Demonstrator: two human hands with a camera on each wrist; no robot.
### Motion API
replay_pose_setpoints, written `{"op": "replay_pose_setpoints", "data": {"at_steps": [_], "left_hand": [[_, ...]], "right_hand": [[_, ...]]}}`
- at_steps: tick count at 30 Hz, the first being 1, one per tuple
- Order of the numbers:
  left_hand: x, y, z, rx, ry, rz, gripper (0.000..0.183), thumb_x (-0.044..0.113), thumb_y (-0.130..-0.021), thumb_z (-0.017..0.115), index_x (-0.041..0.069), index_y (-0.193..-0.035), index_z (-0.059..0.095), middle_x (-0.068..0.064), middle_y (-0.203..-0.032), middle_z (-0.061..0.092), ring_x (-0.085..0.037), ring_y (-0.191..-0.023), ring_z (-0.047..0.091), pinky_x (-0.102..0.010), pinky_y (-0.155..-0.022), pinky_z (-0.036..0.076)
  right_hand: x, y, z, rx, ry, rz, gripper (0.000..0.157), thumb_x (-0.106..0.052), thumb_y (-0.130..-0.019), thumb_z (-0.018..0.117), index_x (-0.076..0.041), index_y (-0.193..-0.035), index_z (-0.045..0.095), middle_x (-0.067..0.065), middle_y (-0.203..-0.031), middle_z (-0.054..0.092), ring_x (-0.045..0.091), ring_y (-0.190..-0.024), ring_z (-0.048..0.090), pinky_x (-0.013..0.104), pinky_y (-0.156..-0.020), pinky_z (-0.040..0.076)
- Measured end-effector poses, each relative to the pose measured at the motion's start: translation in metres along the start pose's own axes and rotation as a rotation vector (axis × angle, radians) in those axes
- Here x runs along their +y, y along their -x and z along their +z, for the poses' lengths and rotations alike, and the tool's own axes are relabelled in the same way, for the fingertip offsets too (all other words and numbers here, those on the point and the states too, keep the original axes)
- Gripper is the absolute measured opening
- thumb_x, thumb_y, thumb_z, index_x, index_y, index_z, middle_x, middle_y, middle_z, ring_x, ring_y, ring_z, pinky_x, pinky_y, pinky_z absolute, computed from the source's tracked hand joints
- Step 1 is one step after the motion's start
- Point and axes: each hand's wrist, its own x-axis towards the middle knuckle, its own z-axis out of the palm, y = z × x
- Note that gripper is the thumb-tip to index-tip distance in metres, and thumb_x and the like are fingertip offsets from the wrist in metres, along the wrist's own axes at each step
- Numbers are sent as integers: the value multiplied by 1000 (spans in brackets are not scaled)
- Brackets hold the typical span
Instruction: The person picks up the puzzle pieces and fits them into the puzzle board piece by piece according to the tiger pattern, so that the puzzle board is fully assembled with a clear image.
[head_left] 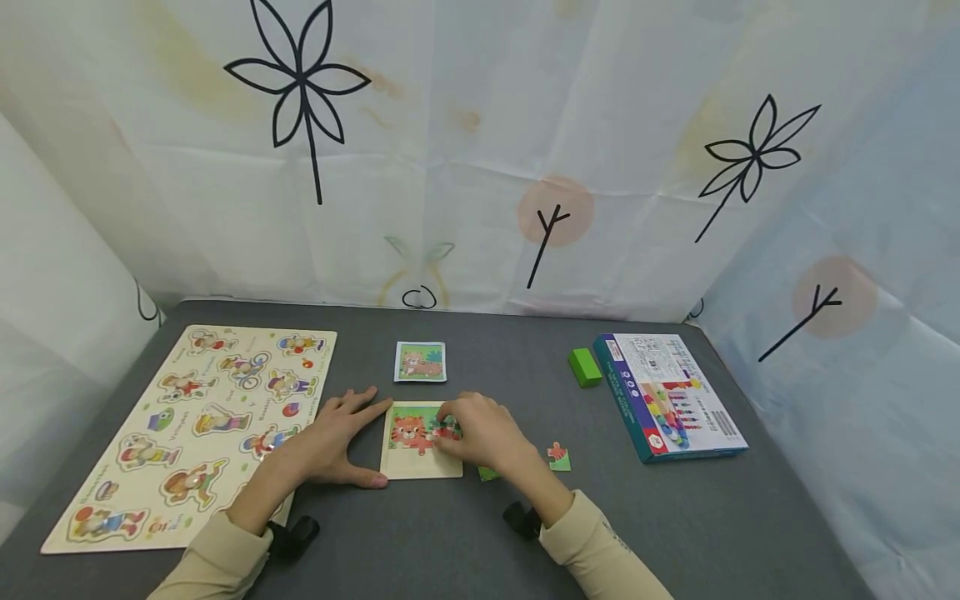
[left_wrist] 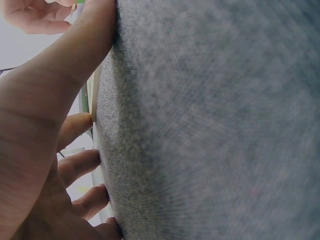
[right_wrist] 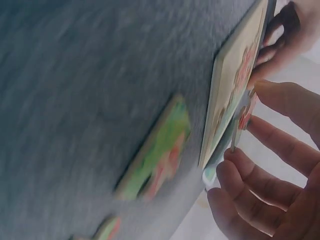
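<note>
A small wooden puzzle board (head_left: 420, 467) with a red tiger-like animal on green lies in the middle of the table. My left hand (head_left: 330, 446) spreads its fingers beside it, thumb and index fingertip at the board's left edge. Over the board's right half, my right hand (head_left: 486, 429) pinches a red and green puzzle piece (right_wrist: 244, 117) between thumb and fingertips. Near my right wrist lie two loose pieces: a green one (head_left: 487, 473), partly hidden by the hand, and a red and green one (head_left: 558, 457) farther right.
Behind the board lies a small picture card (head_left: 421, 363). A large board with cartoon figures (head_left: 217, 421) covers the left side, partly under my left forearm. To the right are a green block (head_left: 584, 367) and a flat box (head_left: 675, 398). Fabric walls (head_left: 450, 150) enclose the table.
</note>
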Motion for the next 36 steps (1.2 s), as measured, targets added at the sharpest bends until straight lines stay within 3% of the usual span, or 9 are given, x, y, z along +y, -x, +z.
{"op": "replay_pose_setpoints", "data": {"at_steps": [10,18,24,36], "left_hand": [[-2,-1,3,-6,1,-5,112,63,-68,88,12,-157,42,-27,-163,33,-62,-146,28,-76,-106,37],[-3,-2,2,-4,0,-2,112,63,-68,88,11,-156,43,-27,-163,33,-62,-146,28,-76,-106,37],[-3,-2,2,0,4,1,111,62,-68,88,11,-156,43,-28,-163,33,-62,-146,28,-75,-106,37],[9,-6,-4,-22,-82,-29,111,60,-62,93,8,-151,50,-33,-156,41,-64,-140,37,-72,-109,38]], "right_hand": [[-11,-1,7,-18,72,21,28,-34,-89,81,-16,-110,79,3,-103,71,14,-82,60,28,-62,50],[-11,-1,8,-34,43,39,20,-17,-91,77,-13,-110,81,5,-99,72,9,-72,52,23,-55,43],[-9,-1,9,-40,37,46,20,-13,-91,75,-12,-110,81,6,-100,74,9,-70,51,23,-55,42],[-7,1,10,20,43,5,14,-12,-90,75,-15,-100,83,4,-98,76,9,-72,57,23,-53,44]]}}
